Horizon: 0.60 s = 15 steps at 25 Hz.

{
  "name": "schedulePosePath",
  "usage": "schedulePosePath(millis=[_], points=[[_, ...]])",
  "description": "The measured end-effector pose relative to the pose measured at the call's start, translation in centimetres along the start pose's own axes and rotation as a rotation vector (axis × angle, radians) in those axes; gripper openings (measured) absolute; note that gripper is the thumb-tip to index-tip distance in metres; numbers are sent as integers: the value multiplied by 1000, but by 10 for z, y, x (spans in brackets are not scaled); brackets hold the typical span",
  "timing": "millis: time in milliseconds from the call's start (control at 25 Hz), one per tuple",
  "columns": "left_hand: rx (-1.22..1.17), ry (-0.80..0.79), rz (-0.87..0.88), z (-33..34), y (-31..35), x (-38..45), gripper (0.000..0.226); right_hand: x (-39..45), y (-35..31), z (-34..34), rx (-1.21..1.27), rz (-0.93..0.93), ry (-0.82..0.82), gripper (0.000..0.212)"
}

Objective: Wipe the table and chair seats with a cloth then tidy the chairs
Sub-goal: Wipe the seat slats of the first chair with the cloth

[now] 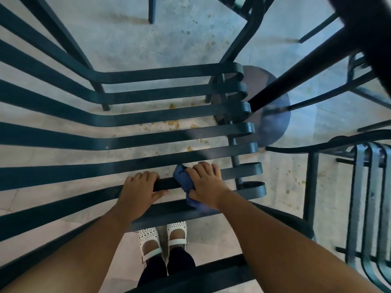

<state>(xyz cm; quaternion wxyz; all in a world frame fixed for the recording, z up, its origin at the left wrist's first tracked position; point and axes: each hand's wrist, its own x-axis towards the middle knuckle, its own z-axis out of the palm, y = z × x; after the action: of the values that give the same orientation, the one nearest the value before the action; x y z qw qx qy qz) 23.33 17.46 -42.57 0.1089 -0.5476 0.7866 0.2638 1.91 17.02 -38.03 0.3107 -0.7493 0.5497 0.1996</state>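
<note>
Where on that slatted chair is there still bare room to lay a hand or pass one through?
The far slats beyond both hands lie bare, up to their curled ends by the round table base. Open gaps between slats show the floor. It is crowded on the near slats: the left hand grips one, and the right hand presses the blue cloth there.

head cam | faces steeply down | close over chair slats (169,142) | single view
</note>
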Motion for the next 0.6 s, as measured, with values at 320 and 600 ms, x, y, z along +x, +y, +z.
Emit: schedulePosePath(millis=[320,600], points=[[33,82,190,10,36,22,44,-3,5,5,-91,-6,36,67],[-10,6,118,2,39,24,48,-27,51,-1,-34,123,54,64]])
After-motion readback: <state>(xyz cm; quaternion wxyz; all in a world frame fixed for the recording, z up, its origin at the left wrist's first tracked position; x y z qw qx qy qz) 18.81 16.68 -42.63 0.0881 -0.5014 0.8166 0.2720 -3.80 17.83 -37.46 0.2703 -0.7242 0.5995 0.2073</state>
